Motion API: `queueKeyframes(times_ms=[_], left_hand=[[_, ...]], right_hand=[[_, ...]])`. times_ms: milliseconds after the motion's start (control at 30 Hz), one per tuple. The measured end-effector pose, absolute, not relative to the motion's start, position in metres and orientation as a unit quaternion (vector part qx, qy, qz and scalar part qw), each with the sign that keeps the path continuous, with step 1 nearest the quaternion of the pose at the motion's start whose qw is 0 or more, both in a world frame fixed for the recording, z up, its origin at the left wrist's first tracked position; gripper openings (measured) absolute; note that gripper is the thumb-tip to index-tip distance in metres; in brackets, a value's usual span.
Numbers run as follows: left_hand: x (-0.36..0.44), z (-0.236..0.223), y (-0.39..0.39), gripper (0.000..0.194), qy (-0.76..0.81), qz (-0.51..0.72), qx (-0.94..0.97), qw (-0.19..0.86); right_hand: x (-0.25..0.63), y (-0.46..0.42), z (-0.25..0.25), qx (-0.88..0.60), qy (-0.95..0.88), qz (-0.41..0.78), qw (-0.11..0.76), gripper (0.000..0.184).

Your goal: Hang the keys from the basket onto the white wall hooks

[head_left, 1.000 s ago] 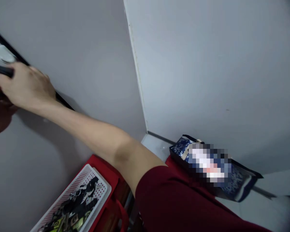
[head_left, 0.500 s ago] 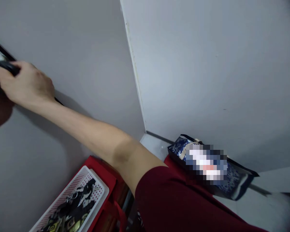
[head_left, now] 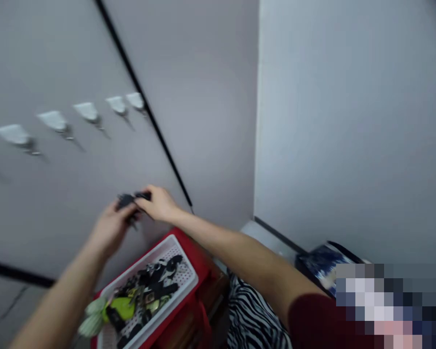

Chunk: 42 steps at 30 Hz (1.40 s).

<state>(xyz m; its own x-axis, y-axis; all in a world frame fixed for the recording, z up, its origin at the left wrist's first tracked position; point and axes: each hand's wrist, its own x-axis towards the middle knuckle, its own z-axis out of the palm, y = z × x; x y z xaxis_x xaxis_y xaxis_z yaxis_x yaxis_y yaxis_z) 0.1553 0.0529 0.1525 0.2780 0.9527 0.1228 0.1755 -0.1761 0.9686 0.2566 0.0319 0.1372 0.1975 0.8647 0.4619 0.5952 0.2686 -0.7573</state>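
Lining the grey wall (head_left: 58, 203), white hooks (head_left: 87, 111) sit above a white basket (head_left: 189, 282).

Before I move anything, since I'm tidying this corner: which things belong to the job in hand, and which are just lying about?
Likely in the job:
dark pieces held by left hand and right hand
perforated white basket of small items
white hooks, possibly

Likely just lying about:
blue patterned bag, lower right
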Motion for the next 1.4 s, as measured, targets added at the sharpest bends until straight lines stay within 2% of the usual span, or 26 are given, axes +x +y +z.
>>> queueKeyframes(times_ms=[67, 200, 367, 433, 500, 633, 733, 867, 967, 1400], left_hand=[[0.132, 0.11, 0.044, 0.03, 0.447, 0.401, 0.601, 0.528], [0.096, 0.041, 0.038, 0.024, 0.48, 0.393, 0.581, 0.526], [0.068, 0.012, 0.039, 0.023, 0.484, 0.369, 0.614, 0.503], [0.063, 0.02, 0.043, 0.024, 0.486, 0.381, 0.604, 0.504], [0.059, 0.041, 0.049, 0.023, 0.485, 0.407, 0.585, 0.507], [0.052, 0.116, 0.058, 0.024, 0.419, 0.474, 0.554, 0.541], [0.047, 0.179, 0.058, 0.042, 0.305, 0.463, 0.546, 0.629], [0.044, 0.229, 0.056, 0.054, 0.209, 0.442, 0.558, 0.671], [0.041, 0.235, 0.055, 0.057, 0.195, 0.418, 0.576, 0.675], [0.034, 0.205, 0.056, 0.057, 0.227, 0.377, 0.596, 0.672]], right_hand=[[0.238, 0.03, 0.095, -0.6, -0.628, 0.191, 0.458, 0.023], [0.214, 0.023, 0.039, -0.614, -0.661, 0.227, 0.366, 0.02], [0.208, 0.021, 0.013, -0.6, -0.71, 0.254, 0.267, 0.017], [0.208, 0.027, 0.02, -0.601, -0.713, 0.247, 0.264, 0.017], [0.207, 0.036, 0.042, -0.592, -0.704, 0.254, 0.299, 0.025], [0.191, 0.05, 0.117, -0.506, -0.632, 0.396, 0.434, 0.042], [0.175, 0.053, 0.176, -0.375, -0.593, 0.493, 0.514, 0.049], [0.162, 0.051, 0.22, -0.247, -0.605, 0.574, 0.494, 0.055], [0.158, 0.049, 0.225, -0.236, -0.61, 0.588, 0.476, 0.056], [0.154, 0.05, 0.198, -0.289, -0.625, 0.586, 0.428, 0.055]])
